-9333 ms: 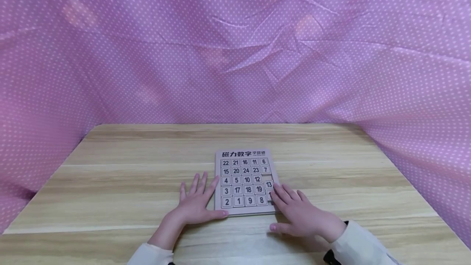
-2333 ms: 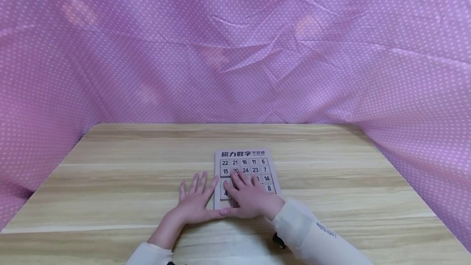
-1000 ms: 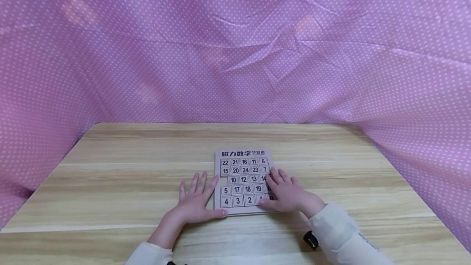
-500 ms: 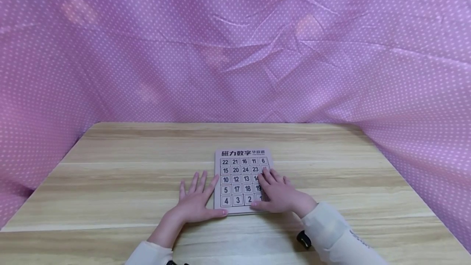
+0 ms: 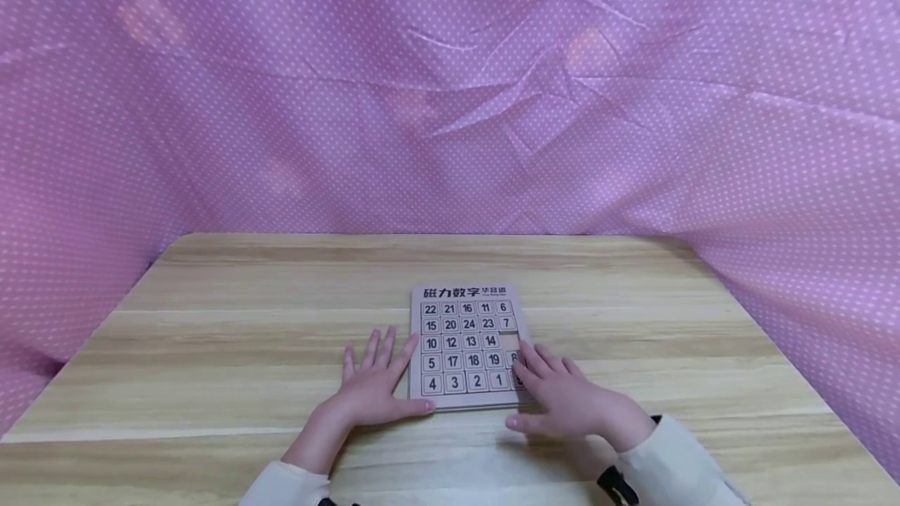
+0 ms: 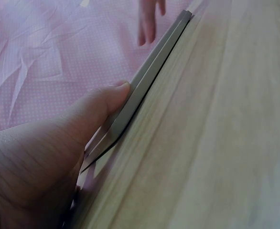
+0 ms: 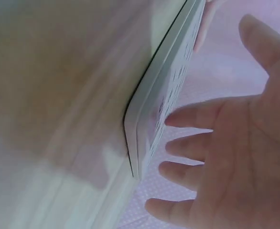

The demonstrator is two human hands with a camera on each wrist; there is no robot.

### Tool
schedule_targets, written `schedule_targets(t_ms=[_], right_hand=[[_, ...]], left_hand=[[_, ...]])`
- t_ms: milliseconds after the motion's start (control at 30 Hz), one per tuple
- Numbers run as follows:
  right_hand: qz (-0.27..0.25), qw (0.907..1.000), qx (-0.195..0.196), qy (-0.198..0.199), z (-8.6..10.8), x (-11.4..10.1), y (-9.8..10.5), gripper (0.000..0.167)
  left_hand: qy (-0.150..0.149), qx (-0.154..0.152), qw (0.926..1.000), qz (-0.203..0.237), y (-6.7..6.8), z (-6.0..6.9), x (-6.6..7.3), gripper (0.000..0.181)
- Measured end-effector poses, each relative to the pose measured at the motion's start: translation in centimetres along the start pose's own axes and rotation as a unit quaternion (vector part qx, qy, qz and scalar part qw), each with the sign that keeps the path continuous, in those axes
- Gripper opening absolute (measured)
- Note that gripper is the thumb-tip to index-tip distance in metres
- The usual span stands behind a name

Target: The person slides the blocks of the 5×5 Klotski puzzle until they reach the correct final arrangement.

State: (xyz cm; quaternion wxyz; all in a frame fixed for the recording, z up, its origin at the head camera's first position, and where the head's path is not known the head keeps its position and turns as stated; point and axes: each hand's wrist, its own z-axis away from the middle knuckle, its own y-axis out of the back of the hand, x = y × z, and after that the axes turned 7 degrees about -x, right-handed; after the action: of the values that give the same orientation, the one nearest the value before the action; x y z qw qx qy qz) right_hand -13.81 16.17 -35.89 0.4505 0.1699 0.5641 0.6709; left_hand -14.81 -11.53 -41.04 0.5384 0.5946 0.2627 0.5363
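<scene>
A flat number sliding puzzle [image 5: 464, 400] lies on the table, its tiles in a square grid under a printed heading. At the right end of the third row is a gap [image 5: 508, 342], just past tile 14 [image 5: 490, 340]. My left hand [image 5: 373, 393] lies spread at the board's lower left; its thumb rests on the corner and its index finger reaches the left edge. My right hand [image 5: 573, 404] is over the lower right, fingers extended, the fingertips at tile 8 [image 5: 513, 358]. Those fingers partly cover tile 8 and the tile below it.
The wood-grain table [image 5: 246, 334] stretches out on both sides of the board. A pink dotted cloth [image 5: 450, 100] hangs behind it and along both sides. Pale sleeves [image 5: 675, 463] cover my forearms, with a dark band at the right wrist.
The third row's tiles slid left, so its gap passed from the left end to the right. My right hand then drew back toward the lower right, uncovering tile 7. My left hand stayed put.
</scene>
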Motion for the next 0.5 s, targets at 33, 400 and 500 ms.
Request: schedule_targets(t_ms=[33, 400, 500], right_hand=[[0.0, 1.0, -0.006, 0.004, 0.32, -0.06, -0.1, 0.082], [0.012, 0.9999, -0.008, 0.005, 0.54, 0.03, -0.25, 0.079], [0.012, 0.9999, 0.001, 0.0, 0.16, 0.21, -0.16, 0.079]], left_hand=[[0.0, 0.0, 1.0, -0.001, 0.02, 0.02, 0.0, 0.1], [-0.003, 0.0, 1.0, -0.001, 0.12, 0.16, 0.15, 0.1], [-0.001, 0.0, 1.0, -0.001, 0.04, 0.12, 0.2, 0.1]])
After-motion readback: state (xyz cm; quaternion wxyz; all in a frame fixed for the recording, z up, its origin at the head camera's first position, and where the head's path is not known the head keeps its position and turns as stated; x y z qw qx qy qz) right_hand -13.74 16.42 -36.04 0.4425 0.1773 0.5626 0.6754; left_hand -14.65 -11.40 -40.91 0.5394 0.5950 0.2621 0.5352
